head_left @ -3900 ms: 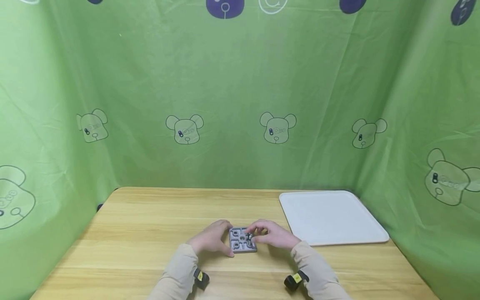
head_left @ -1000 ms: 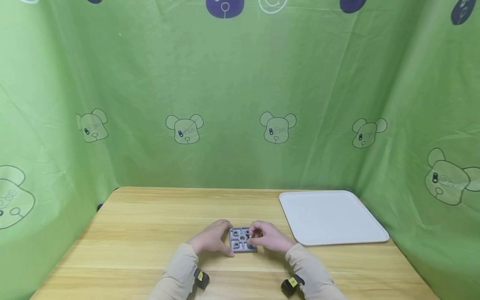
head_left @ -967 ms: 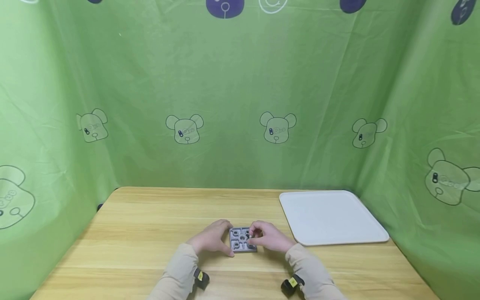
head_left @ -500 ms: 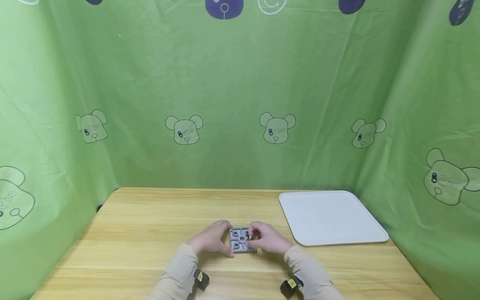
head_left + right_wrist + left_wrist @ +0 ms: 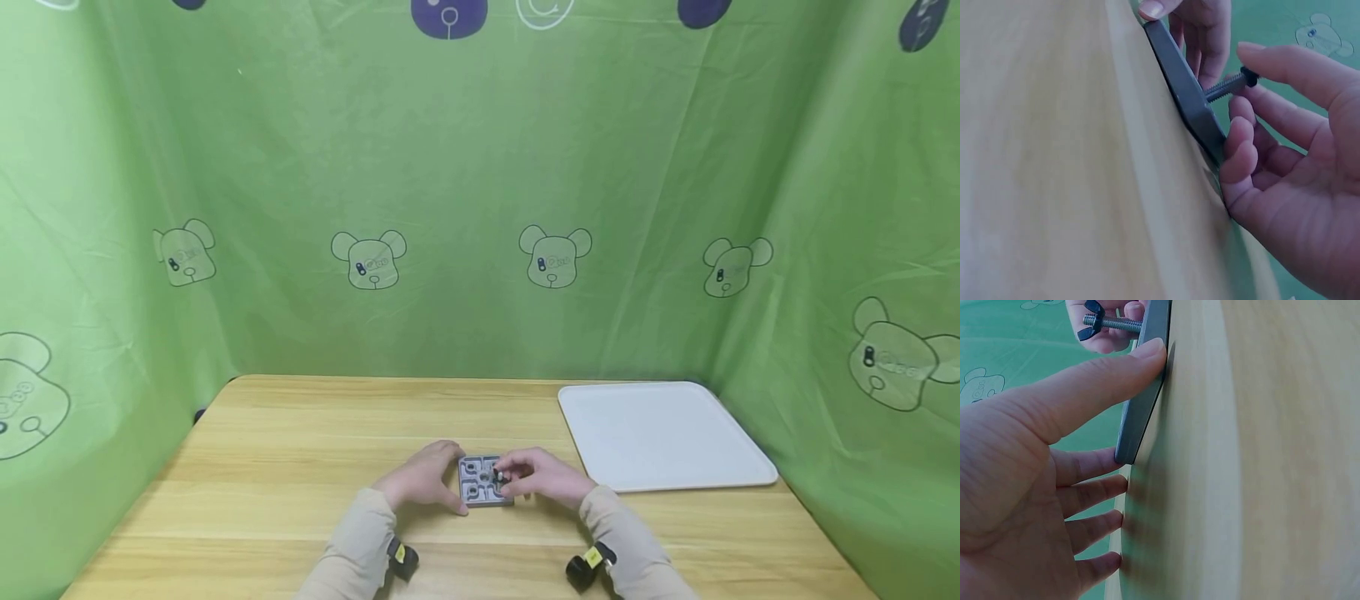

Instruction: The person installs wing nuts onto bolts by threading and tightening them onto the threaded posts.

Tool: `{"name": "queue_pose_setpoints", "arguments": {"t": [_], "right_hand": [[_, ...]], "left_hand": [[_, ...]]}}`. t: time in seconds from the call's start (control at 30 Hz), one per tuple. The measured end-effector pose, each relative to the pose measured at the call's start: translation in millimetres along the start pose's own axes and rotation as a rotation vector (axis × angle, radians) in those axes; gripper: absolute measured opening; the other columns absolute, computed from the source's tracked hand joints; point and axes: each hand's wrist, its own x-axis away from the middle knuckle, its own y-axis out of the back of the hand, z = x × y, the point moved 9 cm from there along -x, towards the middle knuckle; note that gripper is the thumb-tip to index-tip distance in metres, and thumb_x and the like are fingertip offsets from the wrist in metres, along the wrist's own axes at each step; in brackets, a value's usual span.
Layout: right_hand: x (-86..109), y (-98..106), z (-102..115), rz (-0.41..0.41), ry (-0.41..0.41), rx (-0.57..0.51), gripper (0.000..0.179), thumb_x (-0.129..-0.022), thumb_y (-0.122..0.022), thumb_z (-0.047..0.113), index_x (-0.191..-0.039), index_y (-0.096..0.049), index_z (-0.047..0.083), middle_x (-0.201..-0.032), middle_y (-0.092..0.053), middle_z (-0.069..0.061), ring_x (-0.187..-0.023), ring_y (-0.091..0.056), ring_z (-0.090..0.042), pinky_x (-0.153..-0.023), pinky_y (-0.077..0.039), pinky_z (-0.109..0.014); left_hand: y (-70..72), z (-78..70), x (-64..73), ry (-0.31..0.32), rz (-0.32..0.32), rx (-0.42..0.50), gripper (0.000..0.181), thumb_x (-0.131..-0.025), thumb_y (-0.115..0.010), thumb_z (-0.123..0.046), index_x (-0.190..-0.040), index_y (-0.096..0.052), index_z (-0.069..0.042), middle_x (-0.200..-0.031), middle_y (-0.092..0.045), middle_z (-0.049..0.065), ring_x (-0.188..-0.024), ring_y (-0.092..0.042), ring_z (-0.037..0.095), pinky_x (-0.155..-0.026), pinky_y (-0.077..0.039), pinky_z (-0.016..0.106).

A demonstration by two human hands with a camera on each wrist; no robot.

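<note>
One wooden table (image 5: 315,450) carries the square metal plate (image 5: 482,489), a white tray (image 5: 667,433) lying to its right and farther back. The left hand (image 5: 423,477) grasps the plate's left side in its fingers, while the right hand (image 5: 551,477) curls its fingers about the wing screw (image 5: 1116,324) standing up from the plate's right half. Turning that screw, in or out I cannot tell, seems the step in hand; the next move likely calls for another twist.

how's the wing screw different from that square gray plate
The wing screw sticks up; the square gray plate lies on the wooden table. The screw is slim and threaded with a black winged head; the plate is broad and recessed. Both have gray parts.
</note>
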Motion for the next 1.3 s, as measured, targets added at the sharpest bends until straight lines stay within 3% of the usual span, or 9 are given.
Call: {"name": "queue_pose_setpoints", "arguments": {"t": [0.27,0.6,0.8,1.03,1.3], "right_hand": [[0.8,1.0,-5.6,0.050,0.009,-0.081,0.038,-0.085,-0.068,0.012,-0.120,-0.062,-0.002,-0.101,-0.067,-0.006,-0.082,-0.059,-0.011,-0.065,-0.051,-0.020],[-1.7,0.9,-9.4,0.014,-0.004,-0.086,0.036,-0.084,-0.069,0.011,-0.116,-0.063,-0.004,-0.095,-0.066,0.002,-0.080,-0.058,-0.009,-0.064,-0.049,-0.019],[-1.5,-0.1,-8.7,0.008,-0.008,-0.098,0.039,-0.083,-0.070,0.012,-0.116,-0.062,-0.006,-0.097,-0.066,0.000,-0.086,-0.058,-0.012,-0.069,-0.049,-0.020],[-1.1,1.6,-9.3,0.006,-0.012,-0.115,0.036,-0.083,-0.063,0.006,-0.117,-0.061,-0.007,-0.098,-0.066,-0.001,-0.079,-0.056,-0.009,-0.062,-0.048,-0.016],[-0.3,0.5,-6.5,0.017,0.005,-0.124,0.033,-0.086,-0.061,0.007,-0.115,-0.061,-0.009,-0.098,-0.067,-0.003,-0.078,-0.056,-0.011,-0.062,-0.048,-0.017]], "left_hand": [[-0.3,0.1,-0.6,-0.001,-0.002,-0.001,0.085,-0.062,-0.088,-0.036,-0.130,-0.052,-0.001,-0.137,-0.054,0.014,-0.130,-0.049,0.030,-0.116,-0.038,0.046],[-0.6,0.8,-1.9,-0.010,-0.007,-0.008,0.085,-0.062,-0.089,-0.037,-0.129,-0.053,-0.001,-0.135,-0.055,0.014,-0.128,-0.050,0.030,-0.115,-0.039,0.045],[-0.7,0.9,-1.8,-0.013,-0.009,-0.009,0.085,-0.061,-0.089,-0.037,-0.129,-0.053,-0.001,-0.134,-0.056,0.014,-0.128,-0.050,0.030,-0.115,-0.039,0.045],[0.3,0.0,-1.5,-0.011,-0.007,-0.012,0.084,-0.061,-0.089,-0.036,-0.129,-0.053,-0.001,-0.133,-0.056,0.013,-0.126,-0.051,0.029,-0.115,-0.040,0.045],[-0.2,0.6,-1.3,-0.011,-0.005,-0.009,0.084,-0.062,-0.089,-0.037,-0.129,-0.053,0.000,-0.134,-0.056,0.013,-0.127,-0.051,0.029,-0.115,-0.040,0.045]]}}
